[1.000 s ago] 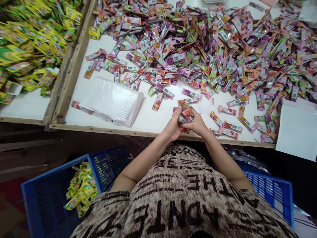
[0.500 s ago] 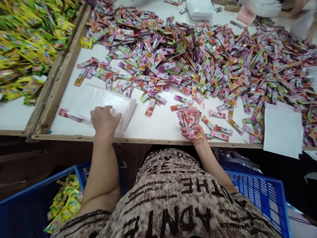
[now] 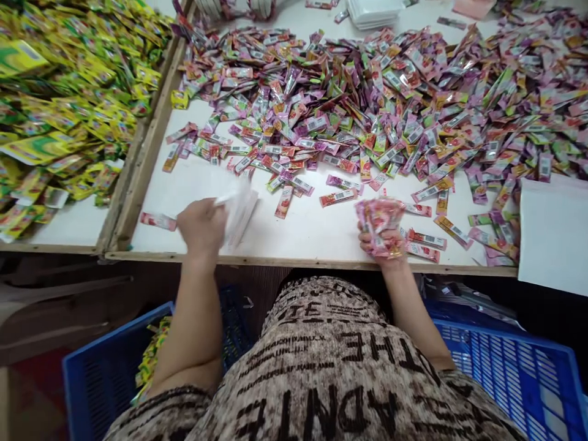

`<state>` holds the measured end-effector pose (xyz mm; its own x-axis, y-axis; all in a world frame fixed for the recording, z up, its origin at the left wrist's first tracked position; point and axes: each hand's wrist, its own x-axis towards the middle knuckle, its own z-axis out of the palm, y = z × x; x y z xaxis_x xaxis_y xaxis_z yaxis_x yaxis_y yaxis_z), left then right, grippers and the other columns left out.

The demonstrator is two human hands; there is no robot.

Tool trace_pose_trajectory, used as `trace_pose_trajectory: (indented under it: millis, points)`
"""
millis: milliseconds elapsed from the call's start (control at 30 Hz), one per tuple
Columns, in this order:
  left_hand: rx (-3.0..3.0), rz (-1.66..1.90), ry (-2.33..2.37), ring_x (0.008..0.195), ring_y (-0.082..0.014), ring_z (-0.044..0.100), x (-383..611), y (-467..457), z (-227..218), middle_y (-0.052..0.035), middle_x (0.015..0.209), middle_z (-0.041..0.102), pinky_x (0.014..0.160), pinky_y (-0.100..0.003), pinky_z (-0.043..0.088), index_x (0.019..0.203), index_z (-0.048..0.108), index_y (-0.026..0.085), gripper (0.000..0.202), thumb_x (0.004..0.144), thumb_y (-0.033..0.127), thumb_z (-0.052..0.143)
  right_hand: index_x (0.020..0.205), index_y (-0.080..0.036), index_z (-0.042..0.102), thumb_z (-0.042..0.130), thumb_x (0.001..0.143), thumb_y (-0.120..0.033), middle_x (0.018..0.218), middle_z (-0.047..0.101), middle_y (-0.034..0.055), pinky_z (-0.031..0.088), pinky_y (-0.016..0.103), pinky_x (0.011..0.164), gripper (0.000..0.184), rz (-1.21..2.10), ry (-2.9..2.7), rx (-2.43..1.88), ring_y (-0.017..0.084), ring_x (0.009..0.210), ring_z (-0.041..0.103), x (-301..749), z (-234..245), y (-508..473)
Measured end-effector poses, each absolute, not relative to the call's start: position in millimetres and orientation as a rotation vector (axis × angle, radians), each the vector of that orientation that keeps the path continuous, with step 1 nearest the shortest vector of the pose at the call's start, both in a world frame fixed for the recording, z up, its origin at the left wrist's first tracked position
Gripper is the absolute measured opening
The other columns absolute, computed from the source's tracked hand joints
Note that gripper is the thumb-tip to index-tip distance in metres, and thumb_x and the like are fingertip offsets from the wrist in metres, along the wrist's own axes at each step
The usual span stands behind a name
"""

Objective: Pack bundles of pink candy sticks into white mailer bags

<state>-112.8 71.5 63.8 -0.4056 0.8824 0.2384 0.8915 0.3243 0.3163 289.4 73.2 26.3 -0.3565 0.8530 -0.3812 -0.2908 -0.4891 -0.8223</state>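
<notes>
Right of centre, the right hand (image 3: 366, 240) clasps a bundle of stick sachets (image 3: 379, 219), gathered but outside any envelope. Left of centre, the blurred left hand (image 3: 202, 225) pinches a white envelope (image 3: 233, 197). Loose sachets (image 3: 316, 124) lie heaped, ungathered, across the upper frame.

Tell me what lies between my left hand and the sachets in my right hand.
In the head view: white envelopes nearest your left hand, then white tabletop up to the held sachets; loose sachets farther back.
</notes>
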Motion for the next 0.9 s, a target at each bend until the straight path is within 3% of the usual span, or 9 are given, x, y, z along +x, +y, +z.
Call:
trace_pose_trajectory:
  millis: [67,167,267,367,467,600,767,900]
  points:
    - [-2.033,-0.956,-2.514,0.081,-0.0218,0.06,-44.8,79.1,63.9,-0.0063,0.089,0.065,0.082,-0.036,0.047,0.101,0.072,0.021,0.025,0.083,0.03,0.059,0.109,-0.023,0.064,0.051,0.069,-0.055,0.115,0.068,0.0155,0.049,0.041,0.064,0.053,1.75,-0.879,-1.058,0.023,0.077,0.058,296.2,48.5,80.2]
    - [-2.552,-1.002,-2.439,0.076,-0.0223,0.061,62.0,91.8,39.4,-0.006,0.079,0.064,0.076,-0.033,0.048,0.088,0.074,0.021,0.019,0.07,0.025,0.073,0.107,-0.021,0.067,0.062,0.065,-0.056,0.11,0.069,0.0138,0.051,0.044,0.069,0.054,1.658,-1.017,-1.02,0.026,0.081,0.062,289.1,72.8,91.8]
    - [-2.58,-1.413,-2.675,0.077,-0.0236,0.062,115.4,102.1,9.4,-0.0054,0.072,0.065,0.072,-0.032,0.048,0.074,0.072,0.021,0.008,0.066,0.023,0.074,0.116,-0.019,0.065,0.078,0.057,-0.04,0.109,0.07,0.0096,0.053,0.047,0.084,0.064,1.491,-1.322,-1.119,0.03,0.093,0.065,277.5,65.5,100.8]
    - [-2.403,-1.616,-2.859,0.065,-0.0202,0.059,110.8,111.1,-7.7,-0.0018,0.06,0.061,0.062,-0.028,0.044,0.068,0.071,0.019,0.011,0.074,0.026,0.064,0.139,-0.019,0.053,0.077,0.057,-0.026,0.127,0.065,0.0113,0.048,0.05,0.1,0.085,1.025,-1.666,-1.418,0.034,0.114,0.06,278.0,33.6,99.5]
    - [-2.313,-1.598,-2.93,0.052,-0.0151,0.051,93.8,117.5,-13.3,0.0018,0.053,0.056,0.055,-0.026,0.039,0.069,0.071,0.018,0.019,0.076,0.027,0.056,0.151,-0.013,0.04,0.063,0.07,-0.015,0.138,0.056,0.0189,0.045,0.05,0.104,0.084,0.662,-1.976,-1.598,0.035,0.123,0.054,280.9,6.4,85.8]
    - [-2.212,-1.588,-2.899,0.059,-0.0144,0.052,96.4,129.1,-13.4,0.0023,0.059,0.059,0.06,-0.026,0.039,0.074,0.073,0.019,0.016,0.074,0.028,0.06,0.153,-0.012,0.039,0.047,0.079,-0.005,0.144,0.05,0.0227,0.044,0.05,0.099,0.074,0.404,-2.381,-1.555,0.035,0.122,0.051,275.8,-1.3,72.0]
    - [-2.395,-1.438,-2.568,0.068,-0.0178,0.058,112.5,145.3,3.2,0.0,0.068,0.064,0.073,-0.03,0.045,0.085,0.075,0.021,0.018,0.073,0.017,0.063,0.148,-0.012,0.045,0.053,0.076,-0.007,0.141,0.052,0.0197,0.045,0.045,0.096,0.072,0.399,-2.517,-1.525,0.034,0.117,0.053,276.8,10.1,85.2]
    - [-2.644,-1.012,-2.074,0.09,-0.0252,0.061,115.5,129.6,21.0,-0.0086,0.086,0.066,0.085,-0.037,0.045,0.088,0.071,0.021,0.021,0.082,0.012,0.054,0.135,-0.015,0.054,0.057,0.075,-0.009,0.13,0.057,0.0162,0.049,0.04,0.086,0.061,0.491,-2.431,-1.721,0.031,0.107,0.057,283.5,24.8,104.9]
